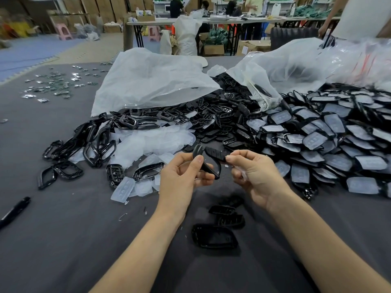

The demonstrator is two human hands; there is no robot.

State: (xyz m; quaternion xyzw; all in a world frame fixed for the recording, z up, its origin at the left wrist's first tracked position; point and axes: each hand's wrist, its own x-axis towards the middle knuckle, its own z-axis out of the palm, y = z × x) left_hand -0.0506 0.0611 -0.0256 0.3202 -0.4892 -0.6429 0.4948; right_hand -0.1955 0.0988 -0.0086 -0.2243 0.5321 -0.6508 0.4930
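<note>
Mid-assembly: my left hand [179,178] grips a frame [209,169], my right hand [254,174] pinches a pad [214,154] against it over mid-surface [63,240], seemingly unseated; the big parts pile [148,123] is left, and three shells [213,235] look done.

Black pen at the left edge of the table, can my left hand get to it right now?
Probably yes. The pen lies alone on bare grey cloth, with nothing between it and the left hand. That hand grips a black frame, though, so it would have to let go first.
</note>
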